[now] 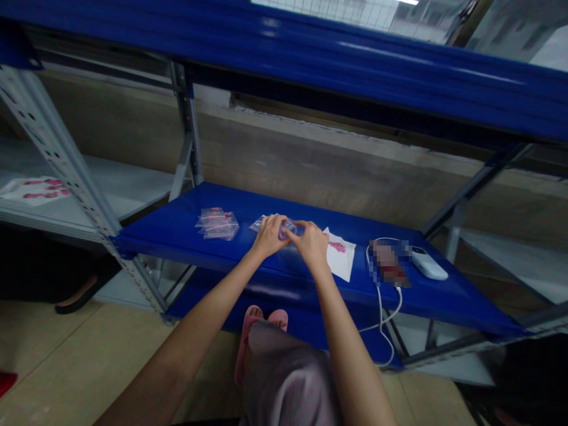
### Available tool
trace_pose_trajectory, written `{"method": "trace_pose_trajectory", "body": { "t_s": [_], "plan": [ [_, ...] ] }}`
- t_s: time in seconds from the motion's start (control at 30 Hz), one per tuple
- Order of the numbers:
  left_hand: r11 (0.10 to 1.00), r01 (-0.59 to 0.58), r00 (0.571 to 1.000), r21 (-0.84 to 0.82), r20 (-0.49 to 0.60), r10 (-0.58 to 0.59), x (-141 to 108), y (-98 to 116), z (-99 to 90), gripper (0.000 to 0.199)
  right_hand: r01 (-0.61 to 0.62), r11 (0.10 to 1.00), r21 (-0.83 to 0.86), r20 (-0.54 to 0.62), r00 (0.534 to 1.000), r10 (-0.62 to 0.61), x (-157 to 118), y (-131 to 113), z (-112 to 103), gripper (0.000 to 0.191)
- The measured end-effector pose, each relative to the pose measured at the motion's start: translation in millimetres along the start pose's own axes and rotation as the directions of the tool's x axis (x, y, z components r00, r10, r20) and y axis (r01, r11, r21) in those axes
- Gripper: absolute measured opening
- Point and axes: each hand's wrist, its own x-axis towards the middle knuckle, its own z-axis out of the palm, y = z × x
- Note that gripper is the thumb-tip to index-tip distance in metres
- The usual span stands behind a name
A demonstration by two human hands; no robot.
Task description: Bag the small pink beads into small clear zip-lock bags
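Observation:
My left hand (268, 236) and my right hand (313, 245) meet above a blue metal shelf board (168, 236), with fingers pinching a small transparent plastic bag (288, 228) between them. Its contents are too small to make out. A stack of small transparent bags (217, 224) with pink contents lies left of my left hand. Just beyond my right hand, a white paper sheet (341, 255) with pink marks lies on the board, partly under that hand's fingers.
A white computer mouse (428, 264) and a pixelated object (388, 263) sit at the board's right, its white cable (380, 313) hanging over the front edge. Grey metal uprights (57, 148) frame the shelf. Below are my pink sandals (261, 331).

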Motion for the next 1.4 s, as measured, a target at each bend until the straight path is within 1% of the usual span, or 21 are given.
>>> {"method": "trace_pose_trajectory", "body": {
  "t_s": [0.07, 0.13, 0.2, 0.27, 0.37, 0.4, 0.43, 0.53, 0.67, 0.77, 0.83, 0.97, 1.1, 1.27, 1.4],
  "plan": [
    [0.999, 0.025, 0.999, 0.039, -0.045, -0.023, -0.4, -0.1, -0.6, 0.035, -0.047, 0.997, 0.058, 0.09, 0.995, 0.041, 3.8, -4.2, 2.5, 0.035],
    [0.997, 0.044, 0.996, 0.055, -0.082, -0.04, -0.4, 0.3, -1.2, 0.037, -0.066, 0.991, 0.115, 0.081, 0.995, 0.057, 7.2, -6.8, 5.1, 0.032],
    [0.997, 0.052, 0.994, 0.056, -0.097, -0.047, 0.1, 1.2, -1.9, 0.042, -0.044, 0.989, 0.14, 0.043, 0.998, 0.038, 10.0, -7.3, 6.5, 0.03],
    [0.998, 0.046, 0.996, 0.048, -0.077, -0.042, 0.7, 1.7, -2.8, 0.051, -0.017, 0.99, 0.143, 0.037, 0.999, 0.012, 12.5, -4.8, 6.5, 0.027],
    [1.0, -0.003, 1.0, 0.002, 0.004, 0.003, 0.9, 0.4, -4.3, 0.066, -0.014, 0.987, 0.161, 0.046, 0.999, 0.007, 16.8, 5.5, 4.8, 0.024],
    [0.999, -0.027, 0.999, -0.019, 0.029, 0.028, 0.8, -0.6, -4.4, 0.065, -0.008, 0.984, 0.179, 0.053, 0.999, -0.002, 18.3, 10.3, 4.6, 0.023],
    [0.998, -0.052, 0.998, -0.036, 0.044, 0.053, 0.7, -1.8, -4.3, 0.06, 0.003, 0.98, 0.2, 0.062, 0.998, -0.016, 19.5, 15.5, 4.9, 0.023],
    [0.994, -0.103, 0.994, -0.039, 0.029, 0.104, 0.9, -5.1, -1.9, 0.033, 0.006, 0.958, 0.287, 0.087, 0.996, -0.032, 21.0, 30.3, 10.2, 0.021],
    [0.987, -0.153, 0.988, -0.058, -0.012, 0.152, 1.8, -6.7, 2.0, 0.024, -0.041, 0.916, 0.399, 0.084, 0.996, 0.007, 18.9, 40.6, 21.8, 0.018],
    [0.978, -0.179, 0.983, -0.11, -0.064, 0.173, 1.7, -6.2, 1.6, 0.016, -0.01, 0.895, 0.447, 0.057, 0.998, -0.017, 17.2, 40.2, 24.9, 0.014],
    [0.975, -0.173, 0.983, -0.138, -0.09, 0.162, 1.2, -5.5, 0.2, 0.013, 0.022, 0.897, 0.441, 0.032, 0.999, -0.04, 16.3, 38.1, 23.6, 0.013],
    [0.977, -0.135, 0.987, -0.163, -0.109, 0.118, 1.0, -3.8, -2.0, 0.013, 0.093, 0.928, 0.36, -0.02, 0.996, -0.093, 13.8, 33.9, 19.3, 0.014],
    [0.975, -0.175, 0.98, -0.138, -0.118, 0.159, 1.7, -2.3, -2.2, 0.016, 0.163, 0.95, 0.267, -0.051, 0.987, -0.155, 9.6, 32.1, 18.2, 0.017],
    [0.968, -0.22, 0.972, -0.123, -0.118, 0.206, 1.5, -0.6, -3.0, 0.016, 0.181, 0.97, 0.163, -0.089, 0.982, -0.169, 5.0, 30.3, 18.7, 0.022],
    [0.968, -0.237, 0.968, -0.085, -0.107, 0.227, 0.7, 0.6, -3.4, 0.018, 0.172, 0.972, 0.159, -0.108, 0.982, -0.156, 4.6, 28.6, 20.1, 0.023]
  ]
}}
